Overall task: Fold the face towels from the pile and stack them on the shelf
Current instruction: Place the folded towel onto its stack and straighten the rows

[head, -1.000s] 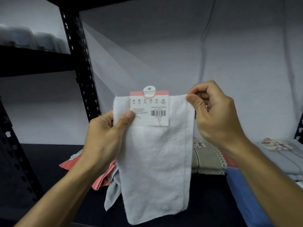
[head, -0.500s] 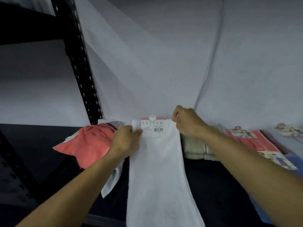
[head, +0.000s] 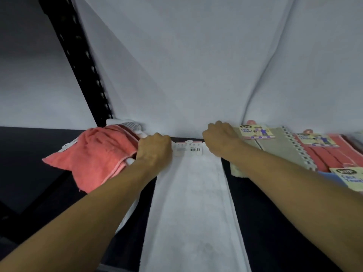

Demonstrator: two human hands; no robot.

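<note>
The left hand [head: 154,150] and the right hand [head: 221,141] are both closed on the far corners of the white towel [head: 193,203], pinching them with the backs of the hands up. Between them lies the paper tag [head: 189,148]. They keep the far edge flat on the dark shelf [head: 261,209], probably so that the cloth lies straight for folding. At 9 o'clock lies the loose pink pile [head: 94,154]; at 3 o'clock lie the folded towels [head: 282,146].
</note>
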